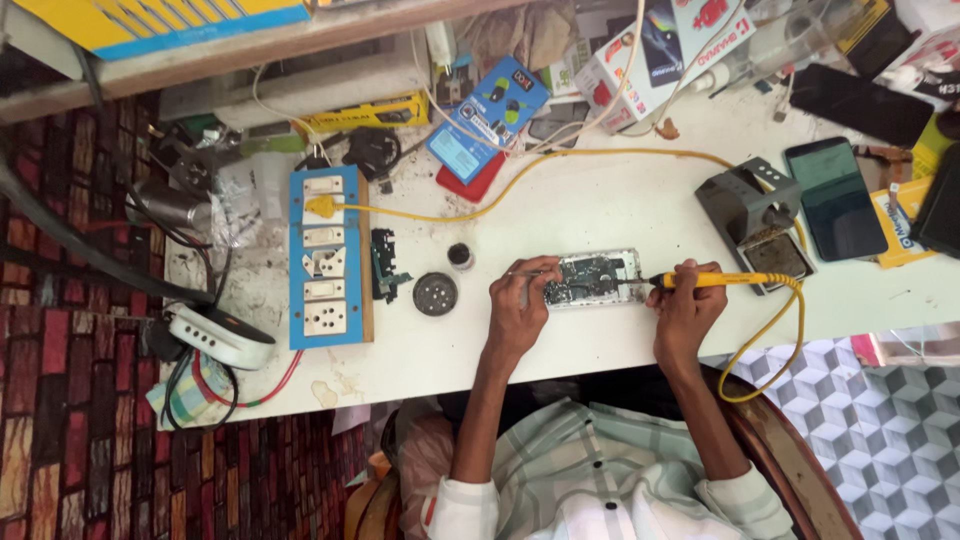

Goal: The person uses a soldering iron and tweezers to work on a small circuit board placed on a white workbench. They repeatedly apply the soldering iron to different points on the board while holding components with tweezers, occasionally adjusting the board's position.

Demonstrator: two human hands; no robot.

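closely now: soldering on an opened phone, seen from above

a person is sitting at a white worktop [600, 210], looking straight down at both bare hands. between them an opened phone [592, 279] is lying flat near the front edge, its circuit board exposed.

the left hand [520, 305] is curling over the phone's left end, its fingers pinching fine metal tweezers [527, 272] whose tips are reaching onto the board. the right hand [688, 305] is gripping a yellow soldering iron [700, 280] like a pen, fingers closed round the handle, the tip pointing left at the phone's right end. whether the tip is touching the board is too small to tell.

the iron's yellow cable [770, 335] is looping off the front edge beside the right wrist. a grey iron stand [752, 218] is sitting just behind the right hand. a small dark pot [459, 256] and a round grey lid [435, 294] are lying left of the phone, with a blue socket board [326, 258] further left.

doing this well probably means resting both wrists on the worktop, holding the tweezers steady, keeping each touch of the tip brief, and keeping the cable loop from dragging the iron.
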